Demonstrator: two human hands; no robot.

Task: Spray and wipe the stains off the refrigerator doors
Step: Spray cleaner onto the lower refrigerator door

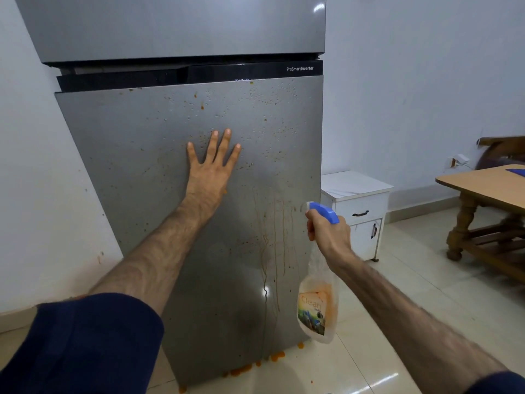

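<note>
The refrigerator's lower door (147, 172) fills most of the view, its grey face speckled with orange-brown spots and wet droplets, with thin orange runs (274, 251) trailing down the right half toward orange blobs on the floor tiles (244, 369). The upper door (170, 24) above the dark handle band looks clean in what shows of it. To the right stand a small white cabinet (358, 194) against the wall and, farther off, a wooden tabletop (483, 186) with something blue at its far edge, too small to identify.

The left hand (210, 172) lies flat on the middle of the lower door, fingers straight and spread, holding nothing; it is probably there to brace the door so it stays shut and steady under spraying. The right hand (326, 231) is curled round the neck of a spray bottle (318, 302), fingers at the trigger under the blue nozzle head (325, 212), which points at the door's right half near the runs. The clear bottle hangs down from that grip, close beside the door's right edge. No cloth is in either hand, so wiping seems not yet begun.
</note>
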